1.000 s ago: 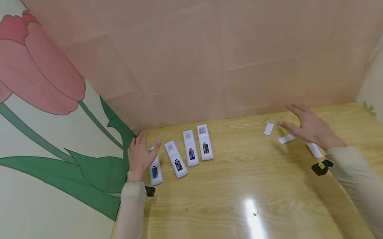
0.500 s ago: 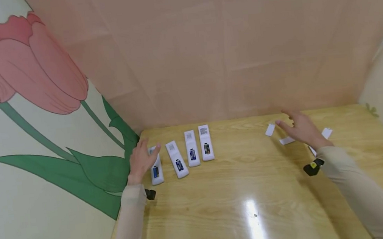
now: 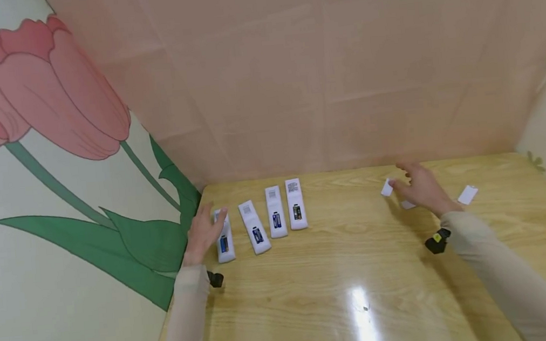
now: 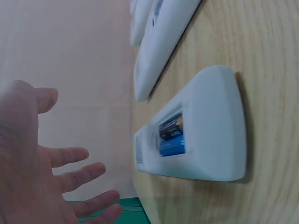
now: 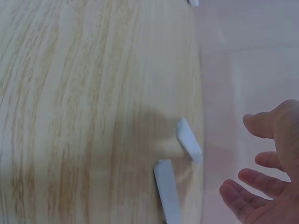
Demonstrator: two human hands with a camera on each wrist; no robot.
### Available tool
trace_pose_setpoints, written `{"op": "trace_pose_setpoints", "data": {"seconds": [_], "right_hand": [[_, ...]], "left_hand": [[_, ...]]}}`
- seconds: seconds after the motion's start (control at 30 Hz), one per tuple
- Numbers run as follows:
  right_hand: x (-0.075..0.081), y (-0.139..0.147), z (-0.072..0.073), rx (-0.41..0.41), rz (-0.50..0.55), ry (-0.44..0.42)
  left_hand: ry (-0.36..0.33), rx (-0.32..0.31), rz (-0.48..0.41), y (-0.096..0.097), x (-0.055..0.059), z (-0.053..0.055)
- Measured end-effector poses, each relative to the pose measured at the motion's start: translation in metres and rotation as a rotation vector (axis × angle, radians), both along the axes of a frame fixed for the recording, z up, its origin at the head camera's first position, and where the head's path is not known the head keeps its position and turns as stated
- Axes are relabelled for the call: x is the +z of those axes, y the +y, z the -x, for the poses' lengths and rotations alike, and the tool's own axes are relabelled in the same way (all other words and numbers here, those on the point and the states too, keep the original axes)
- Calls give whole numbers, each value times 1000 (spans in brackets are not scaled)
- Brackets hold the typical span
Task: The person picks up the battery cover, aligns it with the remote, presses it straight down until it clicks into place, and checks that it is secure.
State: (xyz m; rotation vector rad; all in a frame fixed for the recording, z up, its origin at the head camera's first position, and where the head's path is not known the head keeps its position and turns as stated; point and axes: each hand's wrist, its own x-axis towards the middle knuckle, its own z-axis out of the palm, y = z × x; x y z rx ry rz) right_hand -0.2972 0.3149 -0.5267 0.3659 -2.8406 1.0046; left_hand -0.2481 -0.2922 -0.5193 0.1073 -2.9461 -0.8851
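Several white remote controls lie face down in a row at the left, their battery bays uncovered with batteries inside. My left hand (image 3: 202, 233) hovers by the leftmost remote control (image 3: 224, 237), fingers spread and holding nothing. In the left wrist view, two batteries (image 4: 172, 140) show in that remote's bay, beside the splayed fingers. My right hand (image 3: 423, 190) hangs over small white battery covers at the right, its thumb and fingers apart. One battery cover (image 3: 387, 187) lies by the thumb tip; another battery cover (image 3: 408, 204) is partly hidden beneath the hand. Nothing is in its grasp in the right wrist view.
A third battery cover (image 3: 467, 194) lies right of the right hand. The other remote controls include a tilted one (image 3: 254, 227) and two straighter ones. The wooden table (image 3: 339, 257) meets a cloth-covered wall (image 3: 265, 84) at the back and a flower-painted wall (image 3: 66, 253) at left.
My right hand has shifted left and its fingers have drawn nearer the leftmost battery cover, uncovering the cover at the right. The left hand stays by the leftmost remote control.
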Motion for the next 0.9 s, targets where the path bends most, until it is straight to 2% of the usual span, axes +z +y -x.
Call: {"op": "trace_pose_setpoints", "data": {"seconds": [0.13,0.43,0.63,0.77,0.9], "right_hand": [[-6,-3,3,-11,-2,-3],[-22,-5,12,6,-64,-5],[-30,-4,16,30,-90,32],[-34,-5,17,27,-97,13],[-36,-7,20,37,-112,0]], "left_hand": [[-41,22,-36,-1,-6,1],[-114,44,43,-1,-15,-1],[-188,81,-5,1,-20,-3],[-209,96,-28,2,-21,-2],[-236,104,-16,1,-22,-1]]}}
